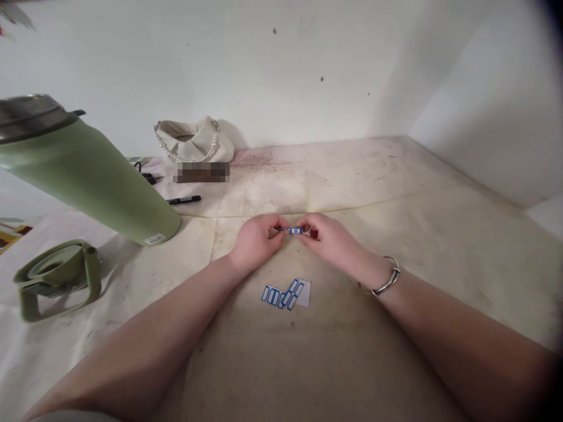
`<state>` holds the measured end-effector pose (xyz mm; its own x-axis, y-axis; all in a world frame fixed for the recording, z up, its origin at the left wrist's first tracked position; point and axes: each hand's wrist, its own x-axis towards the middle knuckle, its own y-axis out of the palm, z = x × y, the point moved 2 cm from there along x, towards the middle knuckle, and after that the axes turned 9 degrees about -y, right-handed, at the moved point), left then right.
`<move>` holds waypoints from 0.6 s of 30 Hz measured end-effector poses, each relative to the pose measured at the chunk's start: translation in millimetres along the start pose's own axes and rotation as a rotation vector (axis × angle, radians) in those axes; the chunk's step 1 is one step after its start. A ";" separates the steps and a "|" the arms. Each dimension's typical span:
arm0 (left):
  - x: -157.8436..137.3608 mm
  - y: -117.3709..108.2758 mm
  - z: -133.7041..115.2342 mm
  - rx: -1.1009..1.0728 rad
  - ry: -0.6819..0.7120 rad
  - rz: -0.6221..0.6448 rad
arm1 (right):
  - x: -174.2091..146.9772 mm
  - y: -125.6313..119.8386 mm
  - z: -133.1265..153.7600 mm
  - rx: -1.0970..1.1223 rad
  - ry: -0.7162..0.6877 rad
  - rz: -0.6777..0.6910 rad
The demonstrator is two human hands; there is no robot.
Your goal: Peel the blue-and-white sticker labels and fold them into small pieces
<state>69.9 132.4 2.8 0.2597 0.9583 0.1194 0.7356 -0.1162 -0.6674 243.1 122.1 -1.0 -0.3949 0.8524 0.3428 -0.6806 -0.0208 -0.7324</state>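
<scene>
Forearms (pixel 145 331), blue-white piece (pixel 295 231) between hands (pixel 255 243)

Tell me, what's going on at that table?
A person is holding a small blue-and-white piece just above or on the table, in the grip of the left hand and the right hand. It's too small to tell exactly what it is. Nearer the person, some flat blue-edged pieces lie overlapping. A green bottle is off to the left.

A slim, rounded, silver-coloured bracelet (pixel 389 285) circles the wrist above the right hand (pixel 331 235); greyish cloth (pixel 74 417) edges the left forearm (pixel 145 346).
</scene>
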 end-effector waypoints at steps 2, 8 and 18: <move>2.0 -1.6 1.5 0.087 0.079 -0.020 | -0.1 0.0 -2.4 -0.023 0.022 -0.004; 5.5 -0.5 4.6 0.267 0.130 -0.014 | -0.8 1.7 -4.5 -0.023 0.046 0.060; 5.7 3.4 5.8 0.340 0.128 0.025 | -0.8 6.1 -6.6 -0.109 0.021 0.085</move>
<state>70.2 139.0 -3.1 0.3670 0.9134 0.1761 0.4831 -0.0254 -0.8752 243.3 124.8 -9.7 -0.4345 0.8606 0.2656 -0.5741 -0.0374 -0.8180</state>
